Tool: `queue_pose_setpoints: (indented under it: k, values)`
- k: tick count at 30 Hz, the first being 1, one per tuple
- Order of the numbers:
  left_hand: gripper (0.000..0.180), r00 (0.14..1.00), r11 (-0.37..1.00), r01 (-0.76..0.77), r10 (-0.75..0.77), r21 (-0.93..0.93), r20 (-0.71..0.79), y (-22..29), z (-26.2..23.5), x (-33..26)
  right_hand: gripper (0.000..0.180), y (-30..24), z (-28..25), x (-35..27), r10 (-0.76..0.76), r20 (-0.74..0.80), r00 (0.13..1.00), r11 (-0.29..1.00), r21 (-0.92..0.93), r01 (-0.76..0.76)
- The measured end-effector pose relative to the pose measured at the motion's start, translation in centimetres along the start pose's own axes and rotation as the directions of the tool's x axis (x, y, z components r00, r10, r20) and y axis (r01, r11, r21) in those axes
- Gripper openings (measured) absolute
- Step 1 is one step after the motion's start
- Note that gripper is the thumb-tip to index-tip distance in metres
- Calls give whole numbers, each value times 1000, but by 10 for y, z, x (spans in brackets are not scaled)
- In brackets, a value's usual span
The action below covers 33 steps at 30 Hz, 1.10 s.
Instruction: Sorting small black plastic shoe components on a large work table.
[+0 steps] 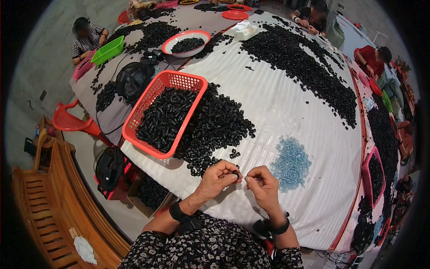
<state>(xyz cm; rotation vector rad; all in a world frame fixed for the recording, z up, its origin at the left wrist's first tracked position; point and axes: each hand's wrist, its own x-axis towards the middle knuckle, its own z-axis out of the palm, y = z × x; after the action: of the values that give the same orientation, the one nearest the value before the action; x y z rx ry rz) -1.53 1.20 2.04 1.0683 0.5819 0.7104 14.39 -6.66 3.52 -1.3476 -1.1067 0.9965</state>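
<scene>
Close to the table's near edge, my left hand point(216, 180) pinches a small black cylindrical plastic part point(236, 174) between thumb and fingers. Just right of it, with a narrow gap between the fingertips, my right hand point(264, 184) is closed in a pinch. What it grips is too small to name; a tiny pale speck shows at the fingertips. A heap of small translucent blue pieces point(291, 165) lies beyond and right of the right hand. Beyond and left of the left hand spreads a pile of similar black parts point(219, 125).
A red basket point(128, 130) full of black parts stands at the left on the white-covered table point(264, 112). Farther off are a red-rimmed bowl point(207, 41), a green basket point(107, 50) and a long black heap point(300, 62). Several people sit around; a wooden bench point(76, 197) is lower left.
</scene>
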Motion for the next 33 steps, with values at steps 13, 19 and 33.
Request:
queue_pose_setpoints:
  k: [13, 19, 33]
  values:
    - [15, 996, 993, 21, -30, 113, 80, -1, 0, -4, 8, 0, 0, 3, 51, 27, 998, 988, 147, -54]
    - [13, 995, 985, 30, -45, 169, 87, 0, -2, -5, 6, -9, -2, 2, -89, 51, 995, 978, -184, 97]
    - [11, 986, 982, 82, -105, 168, 131, -3, -6, -12, 9, 5, -6, -10, 209, 239, 948, 934, 237, -266]
